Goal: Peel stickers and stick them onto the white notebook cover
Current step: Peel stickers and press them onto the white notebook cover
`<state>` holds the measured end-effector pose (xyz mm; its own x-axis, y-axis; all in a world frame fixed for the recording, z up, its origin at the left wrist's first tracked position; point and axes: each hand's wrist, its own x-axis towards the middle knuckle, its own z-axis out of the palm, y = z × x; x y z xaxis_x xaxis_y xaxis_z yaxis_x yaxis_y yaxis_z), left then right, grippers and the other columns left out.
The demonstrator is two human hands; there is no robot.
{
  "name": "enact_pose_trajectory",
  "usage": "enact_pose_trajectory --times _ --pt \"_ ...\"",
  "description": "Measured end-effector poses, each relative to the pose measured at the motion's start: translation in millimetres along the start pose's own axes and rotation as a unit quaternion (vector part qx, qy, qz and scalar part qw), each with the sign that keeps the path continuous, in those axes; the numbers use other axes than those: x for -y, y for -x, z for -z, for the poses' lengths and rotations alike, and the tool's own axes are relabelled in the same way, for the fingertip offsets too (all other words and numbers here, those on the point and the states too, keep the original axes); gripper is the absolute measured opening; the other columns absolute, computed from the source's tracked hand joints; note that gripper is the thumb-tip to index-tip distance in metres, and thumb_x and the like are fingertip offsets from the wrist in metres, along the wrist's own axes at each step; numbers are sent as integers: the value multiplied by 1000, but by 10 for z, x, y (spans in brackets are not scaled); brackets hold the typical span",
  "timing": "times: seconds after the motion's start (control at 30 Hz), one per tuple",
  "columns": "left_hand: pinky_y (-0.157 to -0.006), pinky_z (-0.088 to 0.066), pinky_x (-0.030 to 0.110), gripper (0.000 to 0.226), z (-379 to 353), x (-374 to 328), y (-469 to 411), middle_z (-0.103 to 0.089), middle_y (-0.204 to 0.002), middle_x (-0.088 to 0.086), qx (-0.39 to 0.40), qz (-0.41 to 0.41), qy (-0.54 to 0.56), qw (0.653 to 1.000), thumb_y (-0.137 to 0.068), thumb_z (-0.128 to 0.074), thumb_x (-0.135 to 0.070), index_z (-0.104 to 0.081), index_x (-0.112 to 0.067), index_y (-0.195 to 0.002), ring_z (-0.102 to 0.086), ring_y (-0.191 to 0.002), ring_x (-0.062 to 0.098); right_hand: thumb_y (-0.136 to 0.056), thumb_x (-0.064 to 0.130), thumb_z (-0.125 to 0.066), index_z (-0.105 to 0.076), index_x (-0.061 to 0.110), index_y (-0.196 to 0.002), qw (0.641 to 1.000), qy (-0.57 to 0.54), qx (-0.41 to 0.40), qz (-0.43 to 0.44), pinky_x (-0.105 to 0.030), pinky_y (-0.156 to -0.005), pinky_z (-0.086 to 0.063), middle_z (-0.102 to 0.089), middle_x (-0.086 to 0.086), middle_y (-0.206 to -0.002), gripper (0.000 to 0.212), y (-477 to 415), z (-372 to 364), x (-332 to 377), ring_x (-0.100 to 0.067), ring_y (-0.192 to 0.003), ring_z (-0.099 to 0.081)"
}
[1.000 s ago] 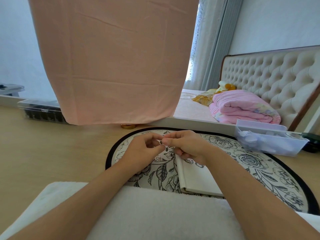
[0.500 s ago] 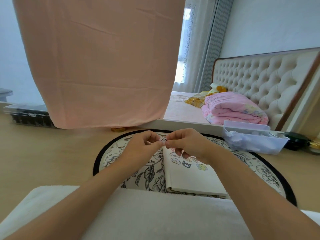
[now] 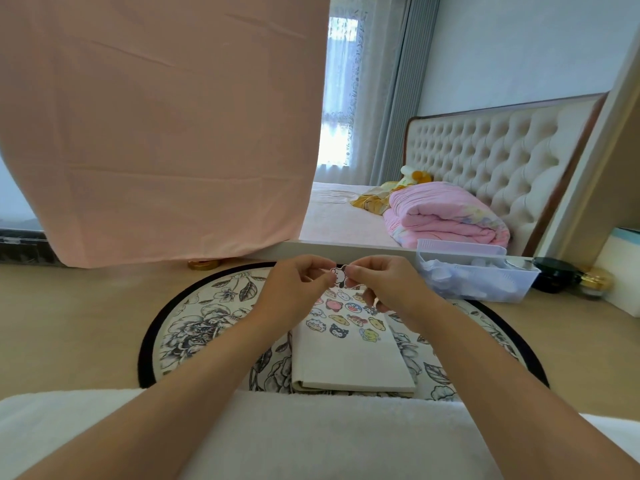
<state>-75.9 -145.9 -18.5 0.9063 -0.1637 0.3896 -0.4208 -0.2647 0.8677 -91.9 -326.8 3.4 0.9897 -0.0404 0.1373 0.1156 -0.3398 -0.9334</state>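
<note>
Two hands pinch one small sticker at frame centre.
Left hand (image 3: 294, 289) and right hand (image 3: 388, 289) hold the sticker (image 3: 338, 274) above the white notebook (image 3: 349, 358).

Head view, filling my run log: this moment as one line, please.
left hand: pinches small black-and-white cartoon sticker | right hand: pinches same sticker | white notebook cover: on round floral mat, partly stickered

Two grips counted: left grip (image 3: 294, 294), right grip (image 3: 389, 289). One sticker (image 3: 338, 274) pinched between them. One white notebook (image 3: 349, 368). Roughly twelve cover stickers (image 3: 354, 308), some hidden. One round mat (image 3: 194, 323), one plastic basket (image 3: 485, 289), one folded blanket (image 3: 446, 216).
</note>
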Motion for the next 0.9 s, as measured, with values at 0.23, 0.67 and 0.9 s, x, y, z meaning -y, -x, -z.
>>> enact_pose_trajectory --times 0.23,0.67,0.9 --pt "-71 -56 27 12 -9 86 -74 -73 -75 -10 10 0 -31 999 -86 -76 -23 -72 -35 -87 -63 -69 9 -91 16 -66 -75 12 -87 997 70 5 34 -21 -46 -42 -76 -3 -82 10 -92 7 -10 -10 -48 -52" --pt "-71 -53 27 6 16 142 34 -74 -76 -12 31 12 -76 997 -87 -73 -26 -75 -31 -84 -69 -78 17 -86 13 -66 -76 14 -81 994 94 14 53 -23 -47 -46 -76 -8 -78 11 -41 -123 -110 -10 -47 -53" --pt "-53 -42 10 17 -25 209 144 -71 -66 -12 3 8 -82 997 -87 -73 -23 -73 -32 -71 -57 -55 -3 -83 20 -70 -74 24 -77 974 180 -43 128 -17 -59 -45 -73 8 -72 8 7 -278 -252 2 -55 -57"
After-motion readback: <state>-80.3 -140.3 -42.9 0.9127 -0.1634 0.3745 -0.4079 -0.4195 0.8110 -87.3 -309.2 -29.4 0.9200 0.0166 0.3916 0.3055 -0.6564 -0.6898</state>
